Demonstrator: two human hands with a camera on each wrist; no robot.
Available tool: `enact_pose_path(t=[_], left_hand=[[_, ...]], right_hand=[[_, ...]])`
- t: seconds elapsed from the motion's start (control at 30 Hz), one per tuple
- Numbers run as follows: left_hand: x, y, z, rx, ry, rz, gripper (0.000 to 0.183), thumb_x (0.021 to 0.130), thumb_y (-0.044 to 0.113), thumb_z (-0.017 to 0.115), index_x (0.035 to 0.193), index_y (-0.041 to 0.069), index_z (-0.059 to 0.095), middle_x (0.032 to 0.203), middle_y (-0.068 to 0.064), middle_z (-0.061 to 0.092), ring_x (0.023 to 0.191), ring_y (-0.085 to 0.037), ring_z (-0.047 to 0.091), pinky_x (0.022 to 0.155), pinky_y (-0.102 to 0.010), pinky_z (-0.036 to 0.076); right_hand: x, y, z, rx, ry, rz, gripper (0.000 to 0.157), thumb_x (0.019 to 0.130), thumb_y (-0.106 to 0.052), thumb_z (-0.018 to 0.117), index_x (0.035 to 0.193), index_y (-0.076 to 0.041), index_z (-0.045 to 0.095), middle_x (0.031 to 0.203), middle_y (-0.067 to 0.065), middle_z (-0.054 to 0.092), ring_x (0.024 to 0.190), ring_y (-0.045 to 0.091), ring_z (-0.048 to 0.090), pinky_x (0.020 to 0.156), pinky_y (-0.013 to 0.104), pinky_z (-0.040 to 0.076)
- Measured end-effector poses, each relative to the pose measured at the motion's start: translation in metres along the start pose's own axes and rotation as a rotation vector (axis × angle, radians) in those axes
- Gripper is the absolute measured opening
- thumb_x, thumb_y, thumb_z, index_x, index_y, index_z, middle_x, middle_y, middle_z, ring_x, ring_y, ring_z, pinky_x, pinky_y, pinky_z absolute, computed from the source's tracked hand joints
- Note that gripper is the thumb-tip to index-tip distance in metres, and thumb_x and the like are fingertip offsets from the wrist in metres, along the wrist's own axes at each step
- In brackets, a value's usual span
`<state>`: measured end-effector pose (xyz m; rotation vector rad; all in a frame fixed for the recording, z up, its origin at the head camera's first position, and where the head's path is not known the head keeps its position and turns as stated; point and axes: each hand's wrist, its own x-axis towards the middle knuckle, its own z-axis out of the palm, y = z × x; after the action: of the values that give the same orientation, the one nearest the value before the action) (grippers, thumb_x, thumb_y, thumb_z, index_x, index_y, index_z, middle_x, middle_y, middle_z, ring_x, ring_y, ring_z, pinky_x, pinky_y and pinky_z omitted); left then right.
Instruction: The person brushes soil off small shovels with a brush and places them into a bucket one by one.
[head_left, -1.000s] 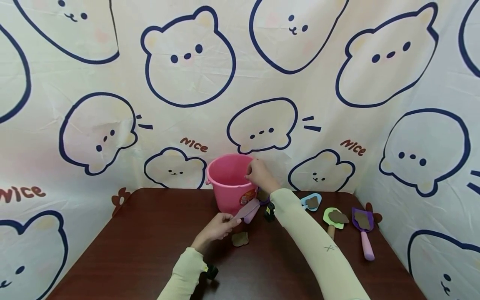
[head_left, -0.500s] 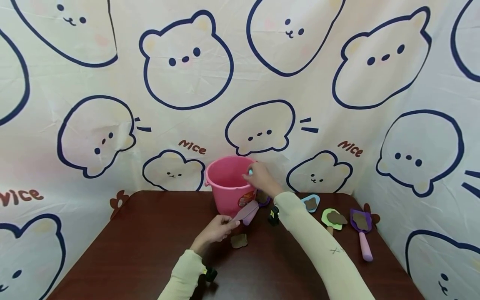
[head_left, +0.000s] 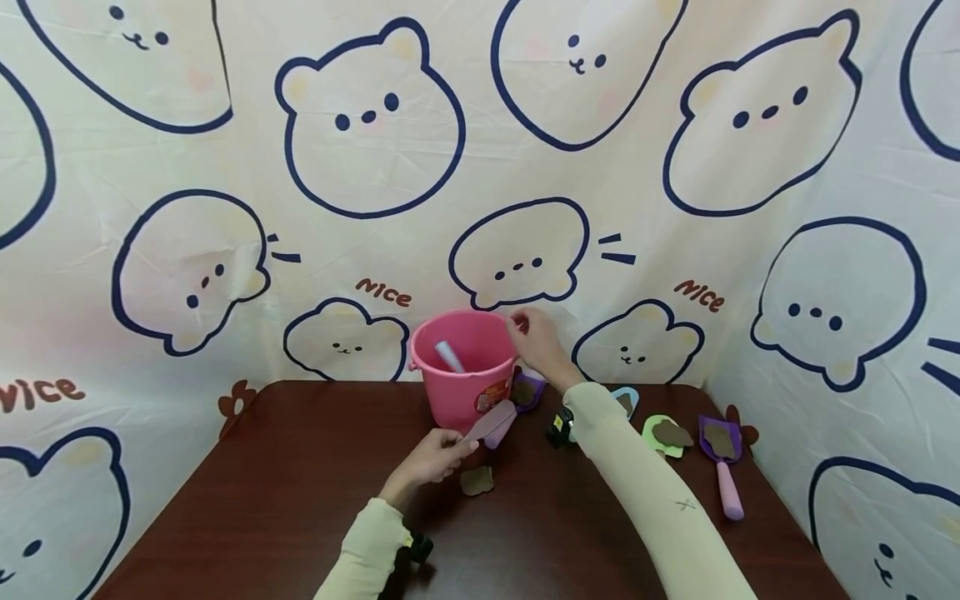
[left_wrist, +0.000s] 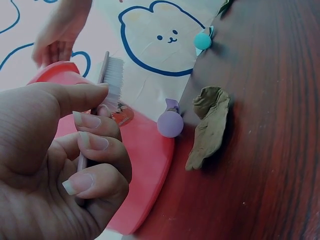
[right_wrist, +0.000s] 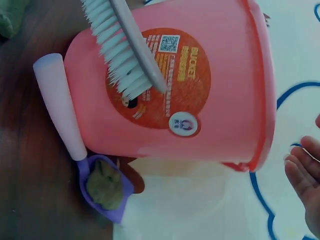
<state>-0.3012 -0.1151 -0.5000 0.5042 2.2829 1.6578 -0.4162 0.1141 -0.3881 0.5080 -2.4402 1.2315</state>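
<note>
My left hand (head_left: 429, 458) grips a brush (head_left: 491, 419), fingers curled round its thin handle. In the right wrist view, the brush (right_wrist: 135, 47) shows white bristles in front of the pink bucket (right_wrist: 227, 85). My right hand (head_left: 536, 342) hovers by the right rim of the bucket (head_left: 453, 396), fingers loosely bent and holding nothing visible. A pale handle (head_left: 449, 357) leans inside the bucket; the rest of that tool is hidden. Beside the bucket lies a purple toy shovel (right_wrist: 122, 207) bearing a brown crumpled piece (right_wrist: 104, 185), its lavender handle pointing toward me.
Another brown crumpled piece (head_left: 477, 481) lies on the dark wooden table (head_left: 247, 500) near my left hand. Along the right stand a blue shovel (head_left: 634, 397), partly behind my sleeve, a green shovel (head_left: 677, 451) and a purple shovel (head_left: 738, 433), with brown pieces. A printed cloth (head_left: 225, 375) hangs behind.
My right hand let go of the pale-handled tool, which now leans in the bucket, and moved right to the rim. My left hand keeps the brush almost in place.
</note>
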Motion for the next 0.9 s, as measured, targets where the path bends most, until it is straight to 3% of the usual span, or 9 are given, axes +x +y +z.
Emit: enact_pose_path(t=[0.2,0.3,0.43,0.6,0.77,0.9], left_hand=[[0.0,0.001,-0.002,-0.003,0.012,0.015,0.033,0.103,0.03,0.062,0.082,0.004,0.056,0.059,0.001,0.043,0.047,-0.012,0.036,0.044,-0.025,0.033],[0.0,0.0,-0.002,-0.007,0.012,0.022,0.03,0.103,0.029,0.06,0.082,0.007,0.057,0.059,0.001,0.043,0.047,-0.012,0.036,0.044,-0.025,0.033],[-0.001,0.0,-0.002,-0.01,0.006,0.021,0.032,0.103,0.028,0.061,0.082,0.005,0.055,0.059,0.002,0.042,0.047,-0.011,0.035,0.044,-0.024,0.032],[-0.001,-0.001,-0.002,-0.005,0.002,0.017,0.038,0.103,0.027,0.061,0.085,-0.006,0.053,0.06,0.002,0.042,0.047,-0.01,0.034,0.044,-0.023,0.031],[-0.001,-0.001,-0.002,-0.004,0.001,0.013,0.038,0.103,0.027,0.061,0.087,-0.007,0.054,0.06,0.002,0.042,0.047,-0.01,0.034,0.045,-0.022,0.031],[0.0,-0.001,-0.002,-0.009,0.005,0.004,0.038,0.103,0.027,0.06,0.09,-0.008,0.056,0.062,0.001,0.044,0.048,-0.01,0.034,0.045,-0.022,0.031]], right_hand=[[-0.012,0.022,-0.005,0.043,0.079,0.039,0.015,0.098,-0.012,0.061,0.101,0.001,0.066,0.09,0.012,0.062,0.079,0.023,0.056,0.067,0.031,0.049],[-0.024,0.041,0.001,0.038,0.072,0.058,0.01,0.095,-0.008,0.062,0.095,0.001,0.064,0.084,0.013,0.061,0.073,0.023,0.056,0.064,0.032,0.047],[-0.042,0.066,0.014,-0.039,-0.014,0.138,0.009,0.092,-0.008,0.065,0.087,-0.001,0.063,0.079,0.01,0.062,0.07,0.021,0.057,0.062,0.031,0.047],[-0.063,0.088,0.033,-0.157,-0.219,0.283,0.031,0.091,-0.02,0.068,0.065,-0.01,0.055,0.059,0.0,0.049,0.055,0.015,0.048,0.051,0.028,0.039],[-0.077,0.089,0.047,-0.227,-0.346,0.341,0.043,0.09,-0.038,0.067,0.059,-0.014,0.049,0.055,-0.002,0.044,0.054,0.017,0.047,0.051,0.03,0.037],[-0.083,0.083,0.053,-0.246,-0.361,0.364,0.041,0.087,-0.042,0.066,0.064,-0.012,0.051,0.061,0.002,0.046,0.059,0.02,0.05,0.054,0.032,0.039]])
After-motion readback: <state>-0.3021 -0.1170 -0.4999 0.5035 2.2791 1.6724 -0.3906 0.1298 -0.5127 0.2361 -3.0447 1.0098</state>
